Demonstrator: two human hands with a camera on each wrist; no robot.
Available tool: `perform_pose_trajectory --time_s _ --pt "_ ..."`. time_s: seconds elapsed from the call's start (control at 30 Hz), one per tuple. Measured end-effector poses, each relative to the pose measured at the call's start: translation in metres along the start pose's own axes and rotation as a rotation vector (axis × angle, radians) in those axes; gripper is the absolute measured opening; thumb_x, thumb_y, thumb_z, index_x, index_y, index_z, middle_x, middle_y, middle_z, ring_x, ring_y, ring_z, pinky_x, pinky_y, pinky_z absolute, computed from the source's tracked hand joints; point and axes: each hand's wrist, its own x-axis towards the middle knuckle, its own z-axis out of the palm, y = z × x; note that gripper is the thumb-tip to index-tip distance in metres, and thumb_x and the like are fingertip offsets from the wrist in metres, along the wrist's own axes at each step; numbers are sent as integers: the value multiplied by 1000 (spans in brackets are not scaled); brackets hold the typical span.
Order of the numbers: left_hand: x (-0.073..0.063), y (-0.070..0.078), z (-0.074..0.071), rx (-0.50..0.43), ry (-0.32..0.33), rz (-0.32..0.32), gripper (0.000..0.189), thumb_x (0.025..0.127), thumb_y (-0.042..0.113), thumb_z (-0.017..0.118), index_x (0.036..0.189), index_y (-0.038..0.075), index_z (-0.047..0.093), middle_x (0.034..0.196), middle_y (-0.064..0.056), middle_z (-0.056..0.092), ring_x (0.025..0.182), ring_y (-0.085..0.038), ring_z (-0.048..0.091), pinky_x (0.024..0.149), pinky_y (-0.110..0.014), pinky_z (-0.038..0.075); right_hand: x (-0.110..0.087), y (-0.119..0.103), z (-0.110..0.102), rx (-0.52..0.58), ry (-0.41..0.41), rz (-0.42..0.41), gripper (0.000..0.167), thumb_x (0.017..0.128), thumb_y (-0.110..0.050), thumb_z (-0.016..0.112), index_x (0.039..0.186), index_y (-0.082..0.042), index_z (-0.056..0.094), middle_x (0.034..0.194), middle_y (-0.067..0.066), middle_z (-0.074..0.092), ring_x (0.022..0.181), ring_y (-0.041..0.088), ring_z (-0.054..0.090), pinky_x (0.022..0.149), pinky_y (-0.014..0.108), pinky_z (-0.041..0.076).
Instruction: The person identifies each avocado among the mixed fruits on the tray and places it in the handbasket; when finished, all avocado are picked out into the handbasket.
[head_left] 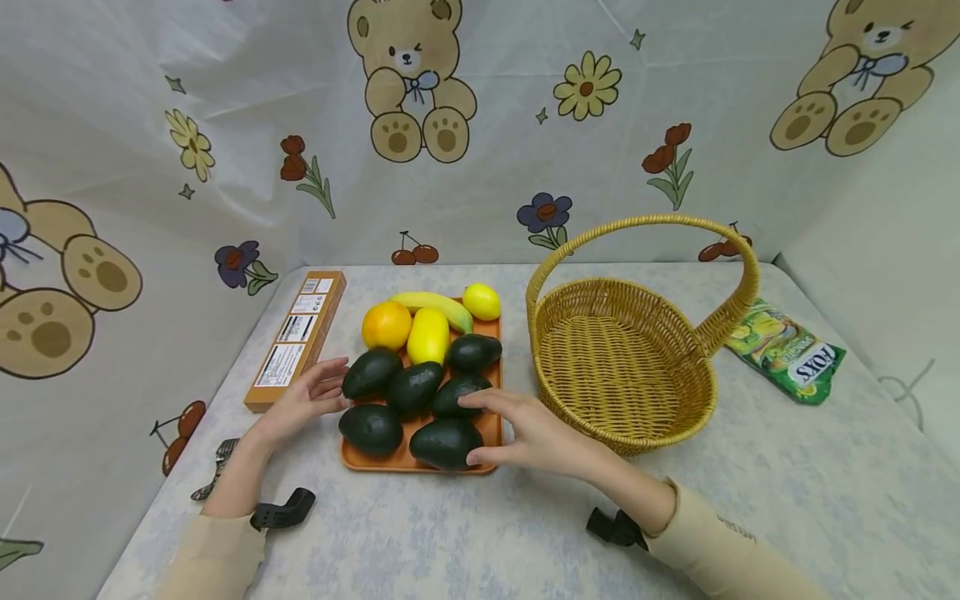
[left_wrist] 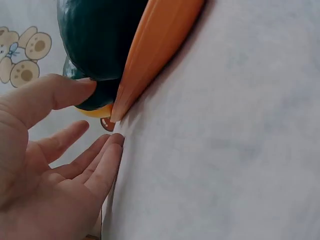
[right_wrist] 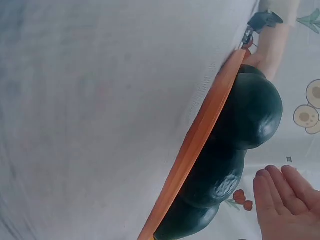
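Note:
An orange tray [head_left: 491, 429] carries several dark green avocados [head_left: 447, 443] at its front and middle. Behind them sit an orange [head_left: 386, 326], a smooth yellow oval fruit [head_left: 429, 337], a banana [head_left: 442, 307] and a lemon [head_left: 482, 302]. At the tray's left edge is my left hand [head_left: 300, 404], its fingers spread; in the left wrist view the thumb [left_wrist: 75, 93] overlaps an avocado [left_wrist: 102, 37]. My right hand [head_left: 532, 437] reaches over the right rim, thumb and index finger apart beside the front-right avocado. Neither hand grips anything.
A woven basket [head_left: 615, 367] with a tall handle stands right of the tray. Beyond it lies a green FOX'S bag [head_left: 787, 354]. A long cardboard box [head_left: 296, 342] lies to the left. Black camera mounts [head_left: 285, 510] sit at both wrists. A bear-patterned cloth hangs behind the table.

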Motion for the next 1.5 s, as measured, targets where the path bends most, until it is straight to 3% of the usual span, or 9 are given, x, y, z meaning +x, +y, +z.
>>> perform_pose_trajectory --time_s 0.2,0.4,0.6,0.87,1.17,1.5 --pt "4 -4 5 -35 6 -11 67 86 6 67 144 2 33 143 -18 36 130 -34 36 92 -17 40 3 9 4 46 -5 15 62 81 -33 75 133 -8 52 132 1 53 122 15 47 98 35 41" --pt "7 -6 7 8 -25 -10 63 87 8 65 142 1 35 142 -17 39 131 -33 35 94 -18 38 8 17 12 89 -18 12 60 81 -32 75 131 -9 54 130 -2 55 117 11 51 95 31 43" --pt "14 -4 8 12 -45 -15 61 86 4 66 140 1 37 138 -19 43 126 -33 41 93 -23 41 11 20 19 49 -37 -15 57 80 -33 76 129 -10 57 128 0 57 115 13 53 94 32 43" --pt "20 -1 8 53 -52 -19 60 83 3 68 137 -1 40 131 -19 48 116 -29 48 90 -24 44 13 21 22 48 -87 23 59 80 -34 75 132 -12 55 132 -2 54 119 12 50 96 34 42" --pt "18 -2 8 68 -45 -7 58 85 6 67 137 0 42 134 -18 47 126 -34 38 105 -52 28 17 19 26 20 -130 26 64 80 -29 77 136 -11 50 136 -1 50 124 13 44 98 35 40" --pt "18 -4 5 45 -70 -5 56 86 5 66 136 -2 42 132 -18 49 123 -31 43 98 -29 38 20 17 32 -44 -117 25 62 81 -27 76 135 -14 51 134 -1 50 123 13 44 98 36 40"
